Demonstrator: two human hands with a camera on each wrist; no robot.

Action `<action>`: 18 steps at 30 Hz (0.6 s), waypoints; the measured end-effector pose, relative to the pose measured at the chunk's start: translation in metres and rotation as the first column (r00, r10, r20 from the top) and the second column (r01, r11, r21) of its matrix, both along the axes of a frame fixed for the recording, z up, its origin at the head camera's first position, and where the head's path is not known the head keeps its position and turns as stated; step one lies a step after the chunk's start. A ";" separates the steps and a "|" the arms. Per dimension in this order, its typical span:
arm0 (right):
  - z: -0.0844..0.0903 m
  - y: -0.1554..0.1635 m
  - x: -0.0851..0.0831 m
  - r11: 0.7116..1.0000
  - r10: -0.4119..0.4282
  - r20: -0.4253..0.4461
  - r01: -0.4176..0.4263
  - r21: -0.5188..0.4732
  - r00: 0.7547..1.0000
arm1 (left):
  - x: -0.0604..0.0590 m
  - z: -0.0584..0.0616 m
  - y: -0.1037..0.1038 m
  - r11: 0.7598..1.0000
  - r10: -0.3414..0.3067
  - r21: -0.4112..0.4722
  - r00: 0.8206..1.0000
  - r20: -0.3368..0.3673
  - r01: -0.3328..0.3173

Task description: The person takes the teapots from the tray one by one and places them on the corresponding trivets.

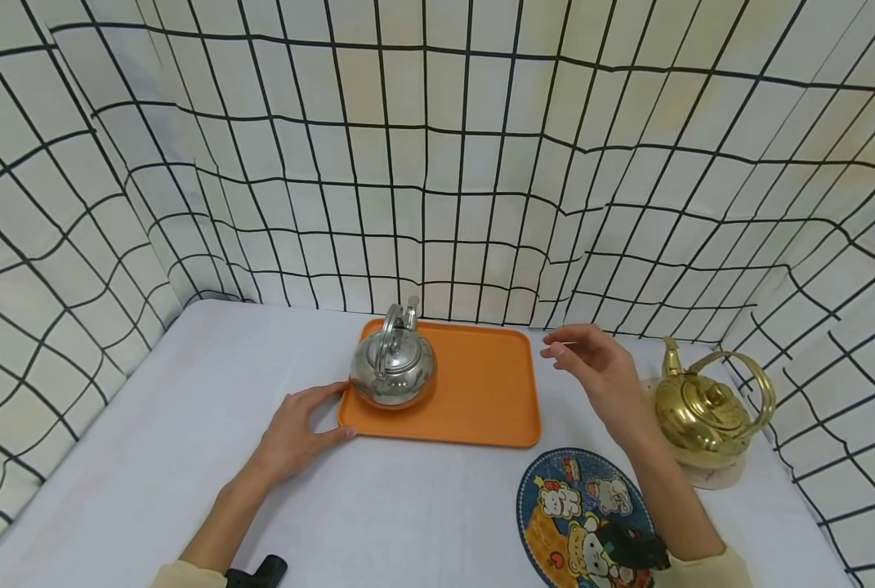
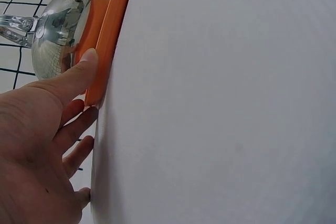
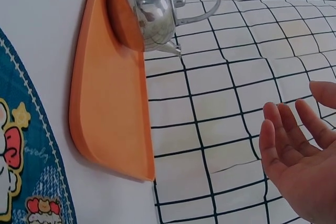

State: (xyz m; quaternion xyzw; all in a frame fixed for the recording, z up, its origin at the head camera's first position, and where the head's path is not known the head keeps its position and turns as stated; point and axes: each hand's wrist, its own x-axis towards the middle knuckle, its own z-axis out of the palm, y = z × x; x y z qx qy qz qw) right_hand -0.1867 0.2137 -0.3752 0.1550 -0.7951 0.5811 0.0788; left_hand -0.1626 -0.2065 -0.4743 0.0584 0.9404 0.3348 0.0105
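Your left hand rests on the white table at the near left corner of the orange tray. Its fingers lie fairly straight; the thumb and fingertips touch the tray's rim, and nothing is clasped. In the left wrist view your thumb presses along the tray's edge, with the other fingers flat on the table just beside it.

The silver kettle stands upright on the tray's left half, close to the near left corner and so just beyond your left hand. Its handle is up and its spout points toward the back wall. In the left wrist view the kettle sits just beyond your thumb, without touching it. In the right wrist view the kettle sits at the far end of the tray.

Your right hand hovers in the air just past the tray's right edge, apart from it. Its fingers are relaxed and loosely spread, and it holds nothing; the right wrist view shows the open palm empty.

Right of the tray, beyond your right hand, a brass kettle stands on a pale round coaster. Near the tray's near right corner, a round cartoon-printed mat lies flat on the table.
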 end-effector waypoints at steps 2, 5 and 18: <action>-0.001 -0.003 0.000 1.000 0.005 0.003 -0.005 0.005 1.000 | 0.000 0.000 0.000 1.000 -0.002 -0.001 1.000 -0.001 0.002; -0.002 -0.007 -0.001 1.000 0.010 0.000 -0.010 0.003 1.000 | 0.000 0.000 0.000 1.000 -0.005 0.000 1.000 -0.005 0.005; -0.003 -0.025 -0.002 0.997 0.066 0.044 -0.065 -0.031 0.997 | -0.001 0.001 0.000 1.000 -0.007 -0.008 1.000 -0.017 0.007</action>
